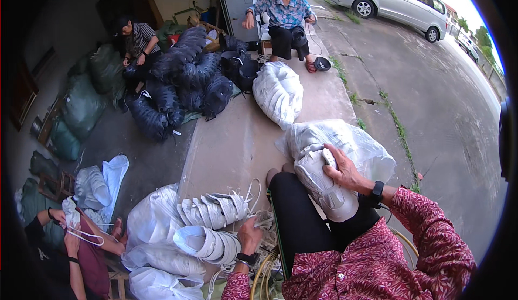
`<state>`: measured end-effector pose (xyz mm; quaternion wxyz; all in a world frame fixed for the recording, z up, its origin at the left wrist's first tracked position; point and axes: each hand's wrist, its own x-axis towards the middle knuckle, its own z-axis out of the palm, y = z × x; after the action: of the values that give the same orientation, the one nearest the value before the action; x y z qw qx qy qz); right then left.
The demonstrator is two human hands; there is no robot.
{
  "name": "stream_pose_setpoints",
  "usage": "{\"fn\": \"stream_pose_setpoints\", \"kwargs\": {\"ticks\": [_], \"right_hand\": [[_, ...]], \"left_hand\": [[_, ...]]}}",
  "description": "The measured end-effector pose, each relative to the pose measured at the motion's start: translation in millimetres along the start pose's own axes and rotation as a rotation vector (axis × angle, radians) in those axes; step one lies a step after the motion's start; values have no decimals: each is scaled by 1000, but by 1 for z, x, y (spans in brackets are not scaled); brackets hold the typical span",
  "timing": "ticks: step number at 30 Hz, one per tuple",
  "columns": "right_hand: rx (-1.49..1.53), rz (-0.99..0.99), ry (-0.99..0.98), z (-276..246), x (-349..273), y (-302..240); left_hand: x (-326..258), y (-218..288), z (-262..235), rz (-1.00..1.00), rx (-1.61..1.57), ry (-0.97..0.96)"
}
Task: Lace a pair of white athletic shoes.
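A pale grey-white sneaker upper [326, 184] lies across my lap with its toe toward me. My right hand [348, 173] is closed around its far end, and a small white piece with dark spots [329, 158] shows by my fingers; I cannot tell what it is. Low on my left side, my left hand [250, 237] is closed at a tangle of white shoelaces [263, 220]. Beside that hand lie two nested rows of white shoe uppers, the farther row [213, 211] and the nearer row [208, 244].
Beyond my knees sits a clear plastic bag of white uppers [345, 138]; another white bundle [278, 95] lies farther off. Black bundles [183, 79] are heaped at the far left. Several co-workers sit around, one handling a white upper [71, 212]. A silver van [394, 1] stands outside.
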<state>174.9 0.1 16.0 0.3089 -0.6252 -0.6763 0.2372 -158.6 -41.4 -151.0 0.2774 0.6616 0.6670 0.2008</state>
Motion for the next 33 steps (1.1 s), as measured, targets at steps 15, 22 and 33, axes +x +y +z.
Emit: {"fn": "stream_pose_setpoints", "kwargs": {"ticks": [15, 22, 33], "right_hand": [[-28, -120, 36, -1, -4, 20], [-25, -108, 61, -1, 3, 25], [73, -83, 82, -1, -9, 32]], "left_hand": [[-51, 56, -127, -55, -480, 2], [-42, 121, -193, -19, -572, -166], [-37, -5, -54, -410, 355, -427]]}}
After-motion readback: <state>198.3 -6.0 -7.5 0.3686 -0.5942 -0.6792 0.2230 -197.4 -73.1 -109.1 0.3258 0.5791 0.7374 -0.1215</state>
